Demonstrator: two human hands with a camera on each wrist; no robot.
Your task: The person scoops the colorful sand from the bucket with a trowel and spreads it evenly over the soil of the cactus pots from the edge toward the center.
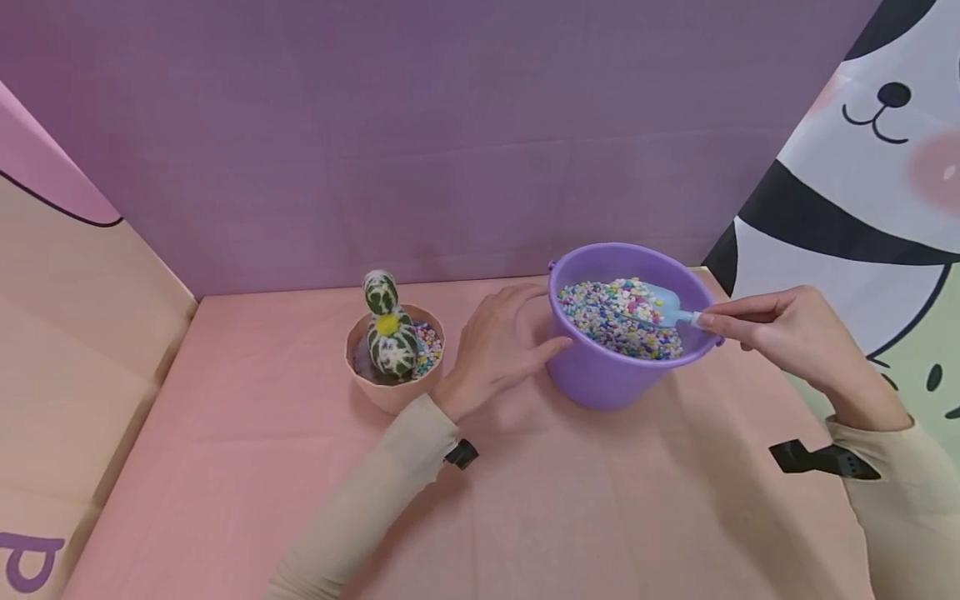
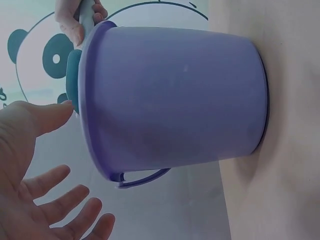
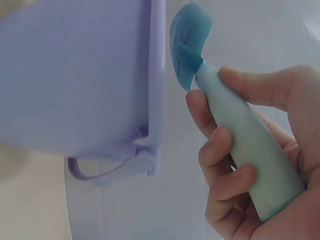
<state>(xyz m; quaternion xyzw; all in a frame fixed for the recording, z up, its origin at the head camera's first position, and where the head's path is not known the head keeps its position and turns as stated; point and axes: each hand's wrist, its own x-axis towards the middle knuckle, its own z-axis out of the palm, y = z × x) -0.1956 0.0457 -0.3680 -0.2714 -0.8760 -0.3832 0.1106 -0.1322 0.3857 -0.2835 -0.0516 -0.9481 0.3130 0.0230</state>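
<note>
Apparently scooping is the step in hand, and everything centres on the purple bucket (image 1: pixel 603 385), which stands upright on the pink-covered table (image 1: pixel 585 517) with small many-coloured beads (image 1: pixel 618 333) inside. The blue scoop (image 1: pixel 665 302) is over the bucket's mouth, toward its right side; both wrist views show its blade above the bucket's rim (image 3: pixel 156 75). It seems to carry beads, though from overhead they blend with those beneath, so how full it is I can't fairly say. The right hand (image 1: pixel 795 335), just right of the bucket, has its grip closed on the scoop's pale handle (image 3: pixel 240 130), thumb on one side and curled fingers on the other. Left of the bucket, the left hand (image 1: pixel 495 350) holds nothing, its fingers spread and its thumb close to the rim; whether it touches is unclear. Farther left of the bucket sits a peach pot (image 1: pixel 393 398) holding a cactus (image 1: pixel 392 350) with a yellow flower, some beads lying beside it. As I judge it, the next move calls for a level blade, a steady wrist and enough height to clear the bucket's rim without spilling.
</note>
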